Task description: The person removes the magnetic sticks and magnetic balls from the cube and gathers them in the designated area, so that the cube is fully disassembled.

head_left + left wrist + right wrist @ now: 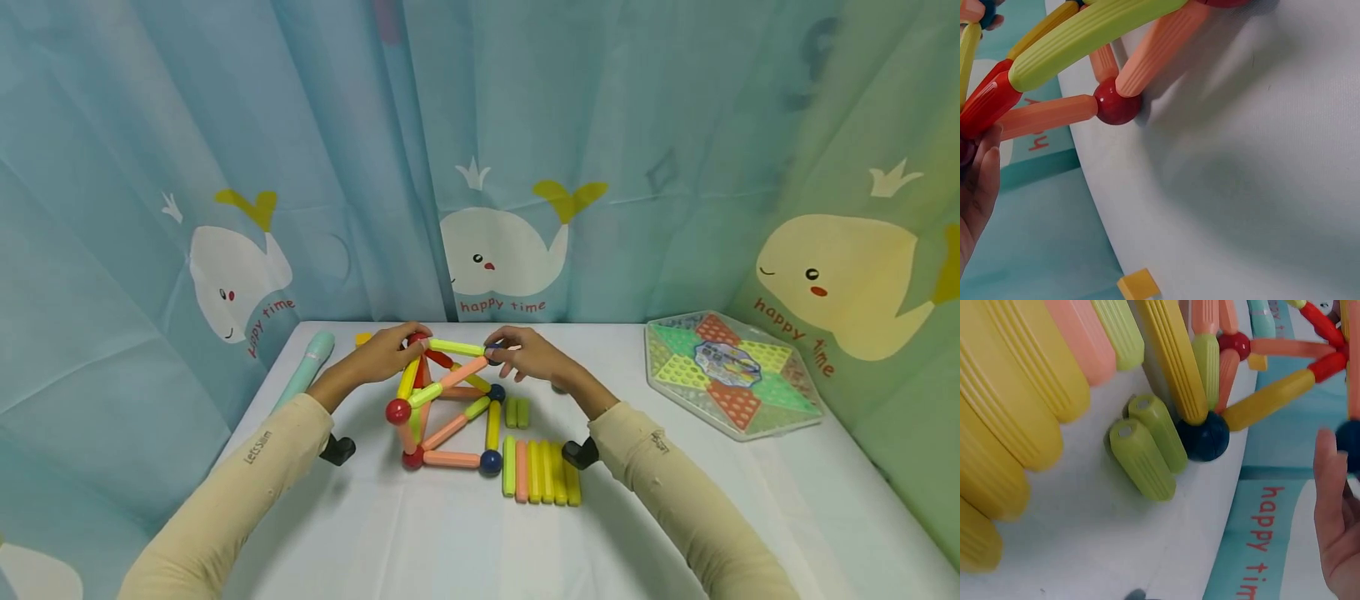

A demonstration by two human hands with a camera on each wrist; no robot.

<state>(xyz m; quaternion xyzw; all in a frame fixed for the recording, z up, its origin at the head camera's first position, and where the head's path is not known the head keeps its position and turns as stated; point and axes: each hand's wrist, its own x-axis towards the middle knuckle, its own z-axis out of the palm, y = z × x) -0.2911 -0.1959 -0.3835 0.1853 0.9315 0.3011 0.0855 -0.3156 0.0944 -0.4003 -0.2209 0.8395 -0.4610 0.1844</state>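
Note:
A frame of magnetic building rods and balls [452, 459] stands on the white table, with red balls on its left and dark blue balls on its right. My left hand [386, 354] grips the red ball [417, 340] at the top far left corner. Between thumb and fingers, my right hand [531, 357] pinches the dark blue ball [492, 353] at the top right. A yellow-green rod [456, 347] spans these two balls. From the blue ball, a pink and yellow-green bar slopes down to the near red ball [398, 411]. The right wrist view catches only part of my right hand [1335, 512].
Several long rods [542, 472] lie in a row right of the frame, with two short green rods [517, 412] behind them. A hexagonal Chinese checkers board [731, 373] lies at the right. At the left are a teal cylindrical object [307, 367] and a yellow block [1139, 285].

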